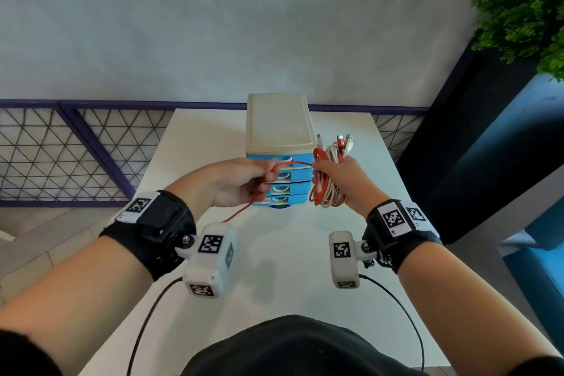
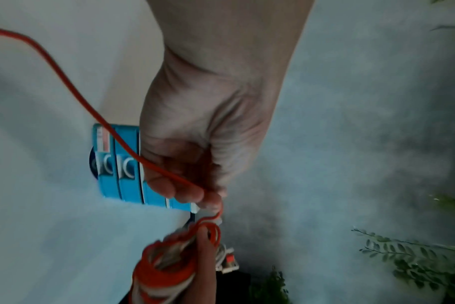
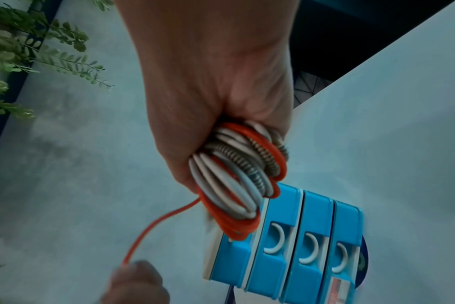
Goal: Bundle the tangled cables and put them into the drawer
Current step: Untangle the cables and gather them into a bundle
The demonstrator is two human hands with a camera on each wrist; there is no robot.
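Note:
My right hand (image 1: 338, 180) grips a coiled bundle of red, white and braided cables (image 1: 328, 180), held above the white table (image 1: 290, 253); the bundle (image 3: 237, 174) fills my fist in the right wrist view. Plug ends (image 1: 345, 143) stick out above the fist. A loose red cable end (image 1: 290, 164) runs from the bundle to my left hand (image 1: 244, 181), which pinches it (image 2: 185, 181); the tail hangs down toward my left wrist. A small chest of blue drawers (image 1: 282, 180) with a cream top stands behind my hands, all drawers closed (image 3: 299, 242).
A dark planter with green foliage (image 1: 525, 6) stands at the right. A purple mesh railing (image 1: 76, 149) runs behind the table on the left. Black leads from the wrist cameras trail over the table's near part (image 1: 152, 308).

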